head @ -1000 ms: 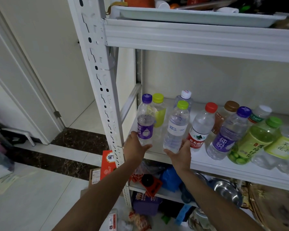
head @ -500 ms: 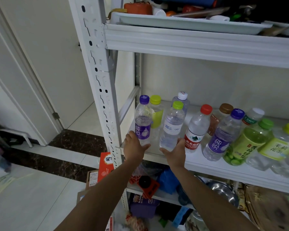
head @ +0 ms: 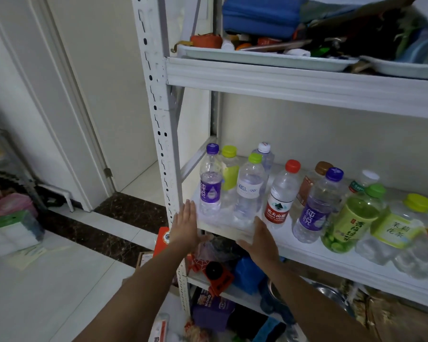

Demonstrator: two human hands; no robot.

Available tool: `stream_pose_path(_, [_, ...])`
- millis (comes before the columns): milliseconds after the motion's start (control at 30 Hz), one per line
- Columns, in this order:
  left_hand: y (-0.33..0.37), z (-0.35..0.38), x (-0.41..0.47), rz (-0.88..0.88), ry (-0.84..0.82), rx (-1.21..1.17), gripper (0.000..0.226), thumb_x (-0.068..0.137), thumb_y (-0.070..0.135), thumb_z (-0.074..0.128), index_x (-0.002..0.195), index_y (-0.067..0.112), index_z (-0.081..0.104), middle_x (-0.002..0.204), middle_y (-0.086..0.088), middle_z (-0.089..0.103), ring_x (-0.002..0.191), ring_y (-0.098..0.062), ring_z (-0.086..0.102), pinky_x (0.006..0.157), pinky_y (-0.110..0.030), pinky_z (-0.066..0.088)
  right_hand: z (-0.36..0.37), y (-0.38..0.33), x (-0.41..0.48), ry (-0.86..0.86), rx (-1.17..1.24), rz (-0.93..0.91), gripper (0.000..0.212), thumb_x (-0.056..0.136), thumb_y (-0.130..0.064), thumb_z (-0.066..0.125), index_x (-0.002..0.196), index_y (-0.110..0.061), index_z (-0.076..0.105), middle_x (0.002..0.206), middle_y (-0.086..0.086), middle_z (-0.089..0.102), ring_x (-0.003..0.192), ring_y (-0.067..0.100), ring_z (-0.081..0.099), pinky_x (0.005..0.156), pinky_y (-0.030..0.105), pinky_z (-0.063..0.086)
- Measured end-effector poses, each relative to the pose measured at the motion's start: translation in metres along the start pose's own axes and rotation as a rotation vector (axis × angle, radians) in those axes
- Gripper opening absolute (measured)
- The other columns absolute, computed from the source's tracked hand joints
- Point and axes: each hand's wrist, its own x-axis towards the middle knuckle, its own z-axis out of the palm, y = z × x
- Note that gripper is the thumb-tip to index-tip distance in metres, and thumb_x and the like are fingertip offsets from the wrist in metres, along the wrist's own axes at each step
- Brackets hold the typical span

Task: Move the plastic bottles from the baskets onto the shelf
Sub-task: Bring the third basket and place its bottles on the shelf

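Several plastic bottles stand on the white middle shelf [head: 307, 253]. A purple-capped bottle [head: 210, 183] stands at the left front, and a green-capped clear bottle [head: 249, 191] stands just right of it. Further right are a red-capped bottle [head: 279, 196], a second purple-capped bottle [head: 315, 208] and a green tea bottle [head: 351, 218]. My left hand [head: 185, 225] hovers with straight fingers just below the purple-capped bottle, holding nothing. In front of the green-capped bottle, my right hand [head: 260, 238] lies flat at the shelf's front edge, also holding nothing.
The white slotted upright [head: 158, 119] stands left of my left hand. The shelf above carries trays [head: 257, 58] of mixed items. The shelf below holds a blue box [head: 247, 272], a steel bowl [head: 331, 294] and packets. A door and tiled floor lie to the left.
Both hands have let go of the two front-left bottles and drawn back to the shelf edge with fingers straightened. The view has tilted upward.
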Motion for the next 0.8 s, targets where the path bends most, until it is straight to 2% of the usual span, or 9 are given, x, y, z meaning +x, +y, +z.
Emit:
stream_pose_path(100, [-0.003,0.004,-0.028,-0.044,-0.032,0.082,0.113,0.085,0.063,0.053,0.146,0.01,-0.026,0.155,-0.012,-0.028,0.144,-0.028,-0.023,0.12,-0.046,-0.007,-0.013,0.013,-0.021,-0.073,-0.194,-0.108,0.092,0.081,-0.052,0.066,0.147,-0.008,0.02,0.151,0.012,0.031,0.138,0.026,0.033,0.114,0.036,0.029])
stream_pose_path(167, [0.001,0.007,-0.052,-0.067,-0.03,0.132,0.114,0.085,0.065,0.052,0.142,0.01,-0.03,0.155,-0.013,-0.03,0.144,-0.028,-0.024,0.119,-0.047,-0.009,-0.021,0.025,-0.034,-0.155,-0.343,-0.199,0.097,0.084,-0.058,0.058,0.151,-0.007,0.009,0.158,0.015,0.013,0.145,0.029,0.016,0.119,0.039,0.015])
stream_pose_path(233, [0.01,0.01,-0.082,-0.096,-0.041,0.148,0.12,0.079,0.073,0.05,0.144,0.01,-0.029,0.149,-0.01,-0.036,0.143,-0.027,-0.026,0.116,-0.045,-0.013,-0.027,0.035,-0.049,-0.222,-0.484,-0.311,0.103,0.084,-0.063,0.052,0.152,-0.008,-0.003,0.16,0.013,-0.003,0.148,0.028,0.001,0.119,0.04,0.002])
stream_pose_path(333, [0.022,0.019,-0.134,-0.169,-0.05,0.128,0.123,0.076,0.074,0.054,0.149,0.011,-0.023,0.15,-0.009,-0.035,0.143,-0.027,-0.025,0.112,-0.044,-0.017,-0.03,0.042,-0.071,-0.309,-0.562,-0.45,0.108,0.082,-0.067,0.05,0.151,-0.008,-0.007,0.16,0.011,-0.009,0.147,0.026,-0.007,0.118,0.042,-0.003])
stream_pose_path(400, [0.026,0.026,-0.171,-0.246,-0.054,0.104,0.122,0.075,0.074,0.055,0.15,0.014,-0.02,0.155,-0.01,-0.029,0.143,-0.025,-0.026,0.111,-0.044,-0.018,-0.028,0.037,-0.088,-0.354,-0.57,-0.571,0.108,0.08,-0.07,0.048,0.152,-0.005,0.002,0.16,0.014,-0.001,0.148,0.03,0.001,0.118,0.046,0.003])
stream_pose_path(500, [0.024,0.027,-0.232,-0.393,-0.079,0.108,0.118,0.077,0.074,0.052,0.151,0.016,-0.019,0.156,-0.008,-0.028,0.143,-0.024,-0.026,0.112,-0.044,-0.018,-0.01,0.021,-0.111,-0.388,-0.585,-0.709,0.114,0.067,-0.082,0.028,0.147,-0.002,0.021,0.153,0.02,0.028,0.139,0.038,0.031,0.114,0.052,0.021])
stream_pose_path(633, [0.007,0.017,-0.323,-0.59,-0.079,0.133,0.114,0.081,0.072,0.048,0.149,0.013,-0.021,0.153,-0.008,-0.032,0.143,-0.027,-0.027,0.118,-0.047,-0.012,0.011,-0.024,-0.157,-0.493,-0.603,-0.894,0.114,0.076,-0.075,0.047,0.151,-0.009,-0.008,0.159,0.01,-0.012,0.147,0.028,-0.009,0.116,0.045,-0.007])
stream_pose_path(733, [-0.014,0.006,-0.403,-0.782,-0.033,0.142,0.113,0.082,0.073,0.045,0.149,0.012,-0.022,0.154,-0.009,-0.032,0.143,-0.028,-0.026,0.117,-0.047,-0.012,0.035,-0.068,-0.2,-0.512,-0.587,-1.094,0.112,0.079,-0.074,0.046,0.151,-0.009,-0.01,0.155,0.006,-0.022,0.147,0.026,-0.013,0.114,0.042,-0.011])
stream_pose_path(800, [-0.024,-0.002,-0.464,-0.927,0.003,0.139,0.112,0.082,0.074,0.044,0.148,0.011,-0.023,0.152,-0.009,-0.034,0.144,-0.028,-0.025,0.116,-0.047,-0.012,0.054,-0.102,-0.239,-0.582,-0.57,-1.213,0.11,0.081,-0.071,0.048,0.151,-0.009,-0.01,0.158,0.009,-0.018,0.146,0.025,-0.015,0.115,0.042,-0.011])
